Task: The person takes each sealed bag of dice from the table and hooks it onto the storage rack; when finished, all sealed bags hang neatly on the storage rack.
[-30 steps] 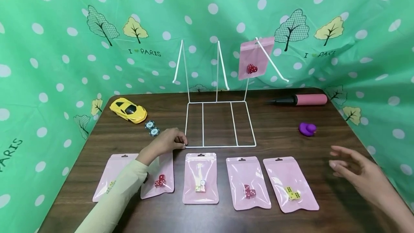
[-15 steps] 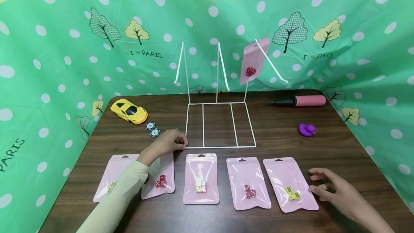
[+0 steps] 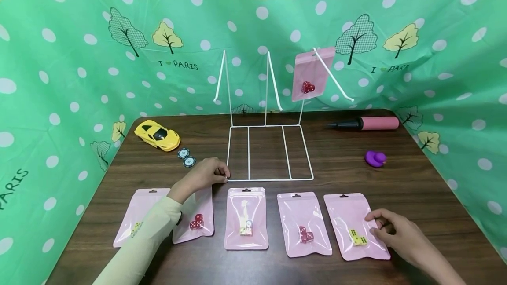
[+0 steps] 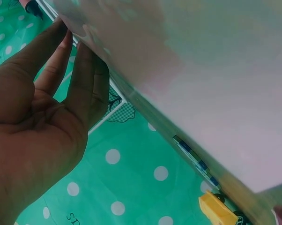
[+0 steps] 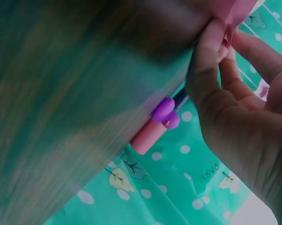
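Observation:
At the front left corner of the white wire display rack (image 3: 273, 180), my left hand (image 3: 205, 174) holds the frame between thumb and fingertips. My right hand (image 3: 400, 234) pinches the right edge of the rightmost pink zip pouch (image 3: 343, 212), which shows yellow dice (image 3: 358, 237) through its front. In the right wrist view, a fold of the pink pouch (image 5: 232, 16) sticks up between thumb and fingers. Another pink pouch (image 3: 310, 69) with red dice hangs from the rack's right hook. The left and middle hooks carry nothing.
More pink pouches lie in a row along the front, among them a red-dice pouch (image 3: 303, 210) and a pale-dice pouch (image 3: 245, 208). Behind them are a yellow toy car (image 3: 157, 135), two poker chips (image 3: 186, 157), a purple rubber duck (image 3: 375, 158) and a pink hand pump (image 3: 380, 123).
My right hand has come in leftward from the right side and taken the rightmost pouch's edge, which has shifted slightly. The left hand stays at the rack corner. The hanging pouch swings.

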A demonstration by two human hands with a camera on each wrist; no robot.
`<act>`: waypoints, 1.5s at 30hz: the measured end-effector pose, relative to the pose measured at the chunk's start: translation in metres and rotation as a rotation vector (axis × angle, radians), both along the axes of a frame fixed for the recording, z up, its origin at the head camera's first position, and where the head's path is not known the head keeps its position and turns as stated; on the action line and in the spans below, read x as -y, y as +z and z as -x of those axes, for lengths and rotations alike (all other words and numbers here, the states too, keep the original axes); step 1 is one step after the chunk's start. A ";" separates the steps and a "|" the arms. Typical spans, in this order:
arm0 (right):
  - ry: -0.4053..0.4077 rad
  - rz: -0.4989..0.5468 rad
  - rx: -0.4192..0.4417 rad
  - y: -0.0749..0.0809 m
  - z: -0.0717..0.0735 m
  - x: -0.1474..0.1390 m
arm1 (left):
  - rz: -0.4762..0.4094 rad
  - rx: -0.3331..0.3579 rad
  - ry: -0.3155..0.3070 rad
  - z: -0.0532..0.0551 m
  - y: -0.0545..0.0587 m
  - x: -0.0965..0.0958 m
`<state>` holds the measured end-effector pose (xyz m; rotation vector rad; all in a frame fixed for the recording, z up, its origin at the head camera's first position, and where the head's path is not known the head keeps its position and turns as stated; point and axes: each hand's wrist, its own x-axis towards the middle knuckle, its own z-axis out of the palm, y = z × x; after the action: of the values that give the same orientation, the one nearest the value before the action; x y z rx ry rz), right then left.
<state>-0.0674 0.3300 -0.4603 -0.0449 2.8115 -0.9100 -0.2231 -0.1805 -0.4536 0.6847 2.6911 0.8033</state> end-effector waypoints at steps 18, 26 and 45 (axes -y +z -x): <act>0.007 0.225 -0.295 0.022 -0.002 -0.002 | -0.012 -0.006 -0.002 0.000 0.002 0.001; 0.081 0.283 -0.450 0.059 -0.003 0.020 | -0.015 -0.026 -0.013 0.001 0.003 0.003; 0.082 0.377 -0.662 0.127 0.012 0.060 | -0.017 -0.014 -0.023 -0.001 0.001 0.002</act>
<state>-0.0789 0.2702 -0.3337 -0.6130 3.1045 -1.6411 -0.2216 -0.1824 -0.4522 0.7267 2.6865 0.8196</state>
